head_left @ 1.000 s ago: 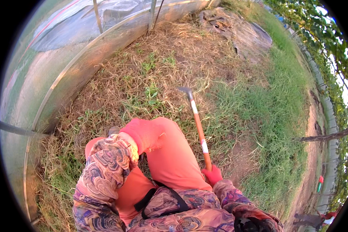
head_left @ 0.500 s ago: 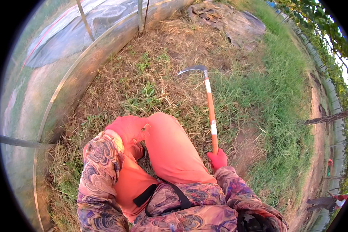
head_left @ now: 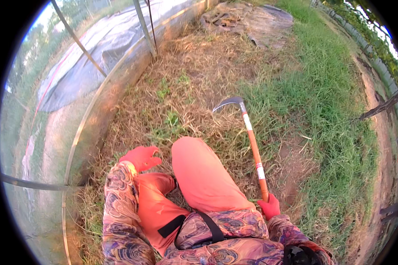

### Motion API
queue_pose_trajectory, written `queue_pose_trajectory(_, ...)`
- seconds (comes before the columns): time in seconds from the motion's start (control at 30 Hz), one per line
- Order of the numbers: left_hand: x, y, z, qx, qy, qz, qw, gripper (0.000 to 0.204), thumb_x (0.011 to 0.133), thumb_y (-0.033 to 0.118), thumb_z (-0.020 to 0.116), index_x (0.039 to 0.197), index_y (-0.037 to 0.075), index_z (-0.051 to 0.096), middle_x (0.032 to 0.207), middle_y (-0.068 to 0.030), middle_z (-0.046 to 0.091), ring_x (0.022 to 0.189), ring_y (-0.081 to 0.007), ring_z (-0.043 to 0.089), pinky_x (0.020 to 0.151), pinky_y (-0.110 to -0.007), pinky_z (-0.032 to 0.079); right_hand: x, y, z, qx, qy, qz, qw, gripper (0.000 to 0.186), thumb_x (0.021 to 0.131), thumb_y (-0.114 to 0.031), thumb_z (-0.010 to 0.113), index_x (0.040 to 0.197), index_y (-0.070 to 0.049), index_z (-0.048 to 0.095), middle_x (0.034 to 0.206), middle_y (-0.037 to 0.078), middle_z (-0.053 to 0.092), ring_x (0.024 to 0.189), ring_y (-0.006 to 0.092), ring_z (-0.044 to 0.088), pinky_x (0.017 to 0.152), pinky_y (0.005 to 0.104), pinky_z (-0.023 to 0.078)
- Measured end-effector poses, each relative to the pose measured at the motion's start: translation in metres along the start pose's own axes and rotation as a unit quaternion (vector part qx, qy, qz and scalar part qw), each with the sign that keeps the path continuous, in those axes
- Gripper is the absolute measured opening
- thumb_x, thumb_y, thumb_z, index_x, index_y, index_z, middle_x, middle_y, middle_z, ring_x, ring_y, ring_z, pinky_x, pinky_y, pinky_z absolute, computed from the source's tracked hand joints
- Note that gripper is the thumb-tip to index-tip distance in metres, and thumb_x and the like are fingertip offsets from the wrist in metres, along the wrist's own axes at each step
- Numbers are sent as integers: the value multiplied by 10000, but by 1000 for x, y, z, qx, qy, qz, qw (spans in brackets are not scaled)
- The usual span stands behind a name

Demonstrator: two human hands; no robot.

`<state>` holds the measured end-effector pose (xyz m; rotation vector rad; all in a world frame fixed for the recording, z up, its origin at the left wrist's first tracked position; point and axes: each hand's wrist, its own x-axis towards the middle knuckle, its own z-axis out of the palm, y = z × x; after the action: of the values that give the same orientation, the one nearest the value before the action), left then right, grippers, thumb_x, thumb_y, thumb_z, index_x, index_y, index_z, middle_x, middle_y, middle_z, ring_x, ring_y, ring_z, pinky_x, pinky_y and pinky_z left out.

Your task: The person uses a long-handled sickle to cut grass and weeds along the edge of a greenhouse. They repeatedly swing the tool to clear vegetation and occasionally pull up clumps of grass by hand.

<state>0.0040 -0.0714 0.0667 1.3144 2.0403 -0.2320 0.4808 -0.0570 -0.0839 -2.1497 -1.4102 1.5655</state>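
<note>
My right hand (head_left: 270, 206), in a red glove, is wrapped round the lower end of a sickle's orange handle. The sickle (head_left: 254, 152) points away from me, its dark curved blade (head_left: 229, 103) turned left over dry grass. On the left, my left hand (head_left: 141, 159) wears a matching red glove. Its fingers are bent but apart, with nothing between them, beside my raised knee (head_left: 194, 152) and over cut grass (head_left: 132, 130). Both sleeves have a swirled pattern, and my trousers are orange.
A clear plastic sheet wall (head_left: 40, 154) with a curved rail and posts (head_left: 143, 24) runs along the left. Crumpled dark sheeting (head_left: 269, 22) lies at the far end. Tall green grass (head_left: 327, 101) grows on the right, beside a dirt path (head_left: 378, 128) and a slanting trunk (head_left: 387, 104).
My left hand has come off my knee, and its fingers have spread. The view has shifted, so the sickle shows lower and farther right, still in my right hand.
</note>
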Motion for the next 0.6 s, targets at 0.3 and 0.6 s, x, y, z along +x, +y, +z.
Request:
queue_pose_trajectory(0.3,-4,-49,24,73,-57,37,995,552,809,447,565,1251,120,514,1174,-176,583,1086,-336,555,923,-401,435,75,-150,-100,-208,107,-307,922,579,725,-284,656,1245,-114,466,983,177,626,932,351,604,794,413,468)
queue_pose_trajectory(0.6,3,-24,-5,3,13,4,1000,599,797,480,555,1277,127,492,1179,-179,576,1103,-361,534,941,-435,416,26,-255,-212,-165,137,-358,909,354,745,-225,671,1042,-47,600,894,132,657,749,224,640,691,348,499)
